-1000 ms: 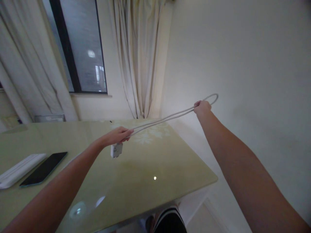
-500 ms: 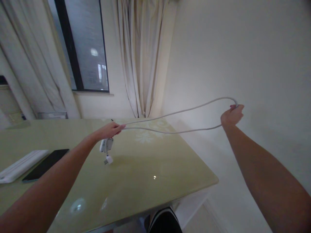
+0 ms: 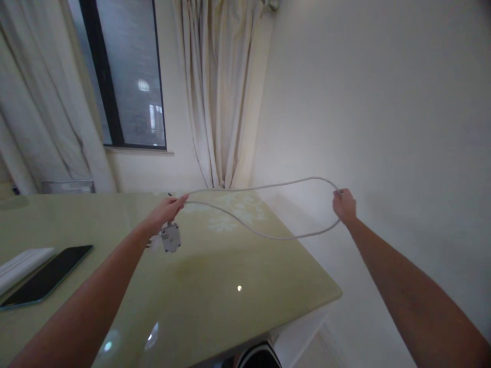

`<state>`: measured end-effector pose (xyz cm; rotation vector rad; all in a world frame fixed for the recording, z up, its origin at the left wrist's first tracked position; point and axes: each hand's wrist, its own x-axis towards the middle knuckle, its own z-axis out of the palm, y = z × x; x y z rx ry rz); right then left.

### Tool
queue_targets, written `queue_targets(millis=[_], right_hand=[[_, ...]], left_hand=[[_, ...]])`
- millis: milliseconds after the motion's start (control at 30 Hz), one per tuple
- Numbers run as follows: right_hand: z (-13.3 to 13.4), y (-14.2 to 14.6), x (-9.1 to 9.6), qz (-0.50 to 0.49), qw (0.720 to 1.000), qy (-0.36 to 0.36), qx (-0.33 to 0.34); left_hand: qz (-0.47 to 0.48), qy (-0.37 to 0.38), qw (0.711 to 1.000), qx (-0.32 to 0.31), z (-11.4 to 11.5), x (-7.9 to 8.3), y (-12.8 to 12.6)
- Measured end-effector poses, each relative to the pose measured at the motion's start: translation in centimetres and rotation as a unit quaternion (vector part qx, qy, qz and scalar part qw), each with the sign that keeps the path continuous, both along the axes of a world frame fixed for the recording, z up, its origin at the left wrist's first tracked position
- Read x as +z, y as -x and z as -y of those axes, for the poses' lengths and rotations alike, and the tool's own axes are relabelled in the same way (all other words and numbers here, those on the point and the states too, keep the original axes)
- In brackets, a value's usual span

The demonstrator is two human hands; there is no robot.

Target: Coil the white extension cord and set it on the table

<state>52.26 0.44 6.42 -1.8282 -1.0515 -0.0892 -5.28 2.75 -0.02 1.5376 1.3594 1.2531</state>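
Note:
A long white power cord (image 3: 276,185) hangs in a wide loop between my two hands, above the table. My left hand (image 3: 165,210) is closed around the cord at the loop's left end. Below it dangle a small white socket block (image 3: 171,237) and a white plug (image 3: 154,242) with metal prongs, clear of my fingers. My right hand (image 3: 344,204) is closed on the far right bend of the loop, in front of the wall. The lower strand sags over the table's right edge.
The glossy pale green table (image 3: 222,306) has its right edge close to the white wall (image 3: 383,128). At the left lie a black tablet-like slab (image 3: 46,276) and a long white object (image 3: 23,266). Curtains (image 3: 218,92) and a dark-framed window (image 3: 134,71) stand behind.
My right hand has come left and lower, so the loop is slacker and sags more. The socket block and plug have swung round under my left hand. The view has shifted slightly.

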Motion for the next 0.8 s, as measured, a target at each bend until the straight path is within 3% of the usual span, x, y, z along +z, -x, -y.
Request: queue_targets(millis=[200, 300, 367, 467, 533, 600, 700, 800], right_hand=[[-3.9, 7.6, -4.9, 0.005, 0.979, 0.099, 0.18], [-4.6, 12.8, -7.0, 0.046, 0.973, 0.069, 0.217], [-4.7, 16.8, -7.8, 0.077, 0.965, 0.031, 0.248], [-4.3, 23.5, -8.0, 0.115, 0.94, -0.023, 0.321], [-3.8, 27.9, -7.7, 0.155, 0.896, -0.116, 0.4], [-3.4, 31.6, -7.2, 0.175, 0.866, -0.161, 0.44], [-3.5, 34.8, -6.9, 0.146, 0.839, -0.143, 0.505], [-4.5, 35.6, -7.1, 0.091, 0.837, -0.043, 0.538]], left_hand=[[0.157, -0.045, 0.986, 0.031, 0.1, 1.9, -2.3], [0.176, -0.062, 0.981, 0.047, 0.9, 1.9, -3.3], [0.12, -0.074, 0.987, 0.083, 1.5, 1.8, -3.9], [-0.012, -0.091, 0.99, 0.104, 2.6, 2.1, -4.6], [-0.064, -0.102, 0.991, 0.063, 3.3, 2.7, -4.8], [-0.086, -0.103, 0.991, -0.002, 3.9, 3.2, -4.6], [-0.089, -0.091, 0.991, -0.052, 4.3, 3.2, -3.2], [-0.046, -0.095, 0.994, 0.024, 4.1, 2.7, -1.0]])
